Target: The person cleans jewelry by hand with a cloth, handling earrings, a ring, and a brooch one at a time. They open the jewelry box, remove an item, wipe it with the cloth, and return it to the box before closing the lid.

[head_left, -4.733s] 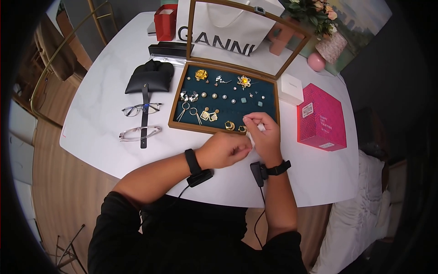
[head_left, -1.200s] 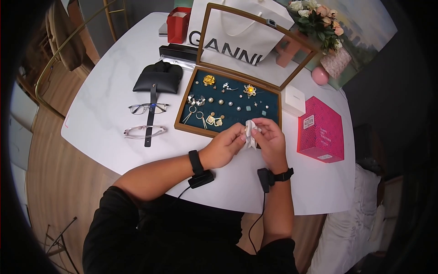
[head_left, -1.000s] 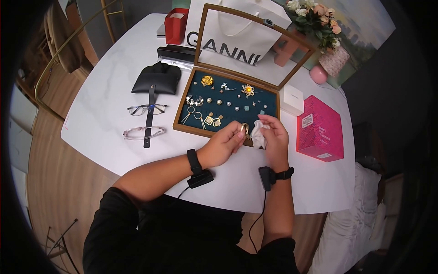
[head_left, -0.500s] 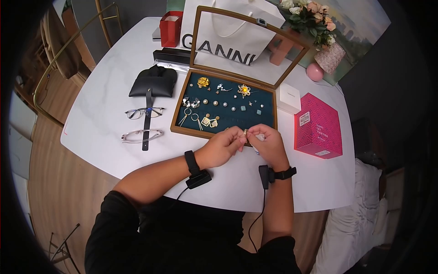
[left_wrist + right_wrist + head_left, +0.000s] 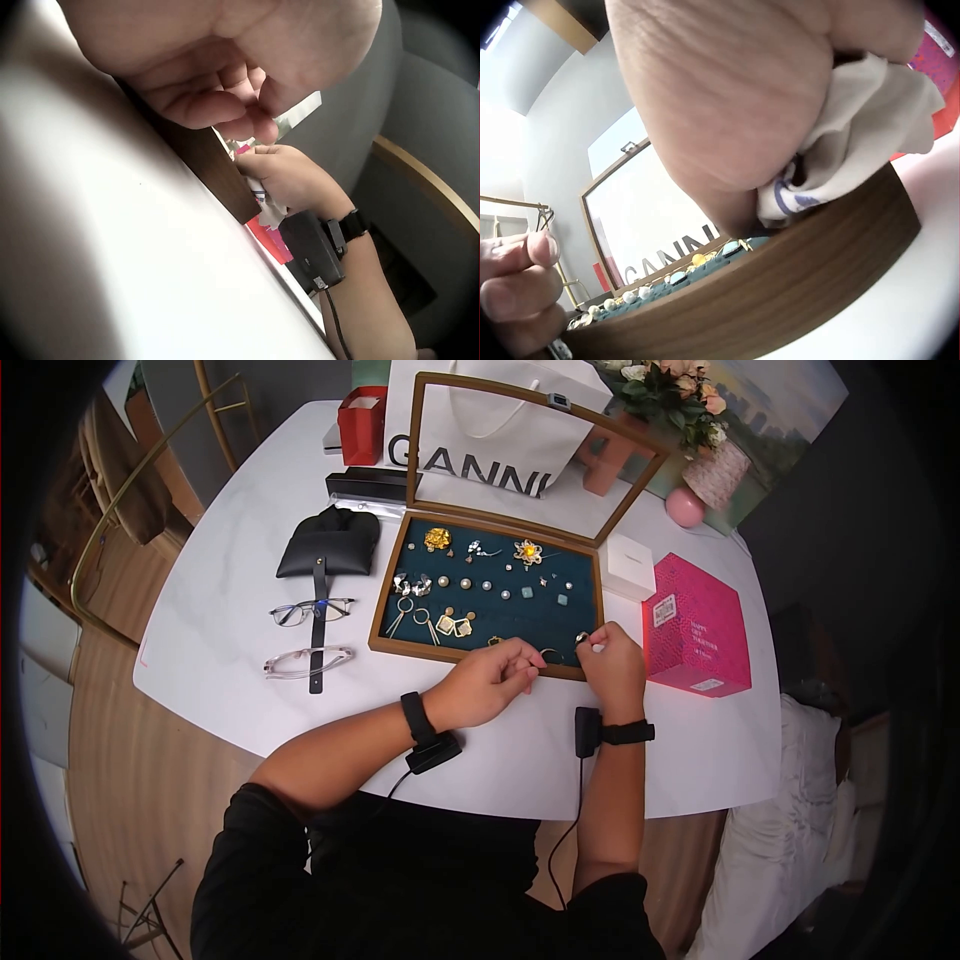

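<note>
Right hand (image 5: 615, 674) gripping cloth (image 5: 866, 124) (white, bunched), left hand (image 5: 482, 686) loosely curled

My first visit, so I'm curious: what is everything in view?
Table: one, white, middle
Jewellery case: one, brown, table centre
Jewellery: many, mostly gold and silver, inside
Cloth: one, white, case's front right
Glasses: two pairs, dark and clear, left of case
Pouch: one, black, beyond glasses
Long box: one, black, beyond pouch
Container: one, red, back left
Bag: one, white, behind case
Small box: one, white, right of case
Large box: one, pink, beside small box
Lamp: one, pink, back right
Flowers: several, peach and white, by lamp
Painting: one, multicoloured, behind lamp
Fabric: one, whitish, lower right
Left hand: one, bare, case's front
Right hand: one, bare, holding cloth
Wristbands: two, black, behind hands
</note>
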{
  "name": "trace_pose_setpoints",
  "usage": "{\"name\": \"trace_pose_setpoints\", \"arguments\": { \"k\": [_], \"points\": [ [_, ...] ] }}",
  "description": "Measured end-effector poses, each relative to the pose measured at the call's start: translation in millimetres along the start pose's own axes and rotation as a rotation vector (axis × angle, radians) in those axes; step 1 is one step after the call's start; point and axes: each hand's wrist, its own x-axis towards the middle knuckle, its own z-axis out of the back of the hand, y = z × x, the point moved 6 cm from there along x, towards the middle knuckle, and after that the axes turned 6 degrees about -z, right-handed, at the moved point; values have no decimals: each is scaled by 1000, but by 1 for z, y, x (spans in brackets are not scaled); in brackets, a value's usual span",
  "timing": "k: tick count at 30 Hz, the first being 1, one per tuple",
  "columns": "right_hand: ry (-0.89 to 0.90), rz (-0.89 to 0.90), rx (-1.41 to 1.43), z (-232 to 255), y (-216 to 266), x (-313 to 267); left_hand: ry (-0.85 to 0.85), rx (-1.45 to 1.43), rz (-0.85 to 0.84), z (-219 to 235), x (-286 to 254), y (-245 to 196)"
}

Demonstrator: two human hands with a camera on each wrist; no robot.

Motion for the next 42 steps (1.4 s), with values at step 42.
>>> {"name": "trace_pose_setpoints", "arguments": {
  "k": [42],
  "points": [
    [546,604,361,36,89,18,-30,-328,56,4,0,-3]
  ]
}}
